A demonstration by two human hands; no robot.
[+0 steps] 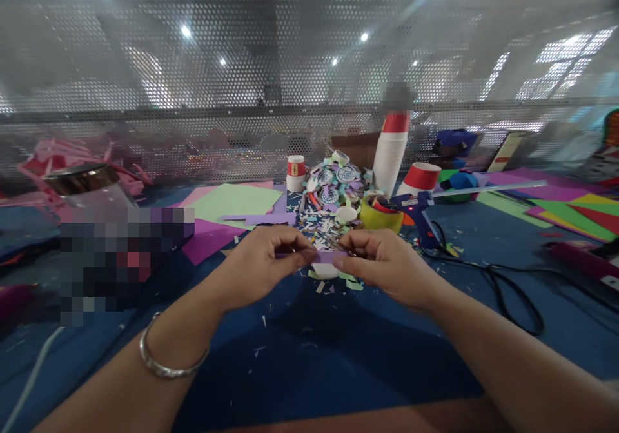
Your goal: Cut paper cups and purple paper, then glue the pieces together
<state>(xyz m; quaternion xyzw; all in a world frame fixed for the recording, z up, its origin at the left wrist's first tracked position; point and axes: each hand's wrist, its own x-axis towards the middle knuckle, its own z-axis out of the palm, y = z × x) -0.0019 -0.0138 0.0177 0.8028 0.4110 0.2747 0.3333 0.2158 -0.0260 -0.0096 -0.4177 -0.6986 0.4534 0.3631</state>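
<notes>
My left hand (268, 262) pinches one end of a short purple paper strip (325, 257) between thumb and fingers. The strip's other end is pinched by my right hand (387, 265), so it stretches between the two. A thin, dark, metallic-looking object (338, 246) shows by my right fingers; its kind is unclear. Just below the strip is a white round piece (325, 270), partly covered. Beyond the hands rises a heap of round paper pieces (329, 188) with pale green and purple tabs, with scraps scattered around it.
A blue glue gun (420, 220) rests by a yellow roll (380, 213), its black cord (503, 291) looping right. Stacked paper cups (389, 162) stand behind. Coloured sheets (232, 204) lie left, more (580, 213) right. A clear container (91, 191) stands left. Perforated metal (217, 84) backs the table.
</notes>
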